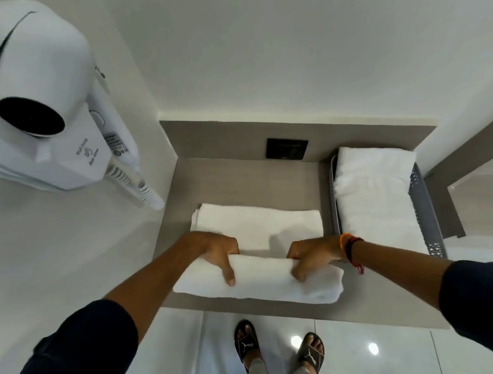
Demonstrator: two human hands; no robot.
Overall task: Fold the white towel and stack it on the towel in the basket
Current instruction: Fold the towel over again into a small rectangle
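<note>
A white towel (260, 229) lies on the grey-brown counter (238, 172), its near edge rolled over into a thick fold. My left hand (221, 254) grips the left part of that fold, thumb in front. My right hand (311, 255) grips the right part, with coloured bands at the wrist. To the right stands a grey perforated basket (432, 217) against the back wall. A folded white towel (374, 192) fills the basket.
A white wall-mounted hair dryer (38, 108) with a coiled cord hangs at the upper left, close to my head. A black socket plate (287, 147) sits on the counter's back panel. White walls enclose the counter at back and left. My sandalled feet stand on glossy tiles below.
</note>
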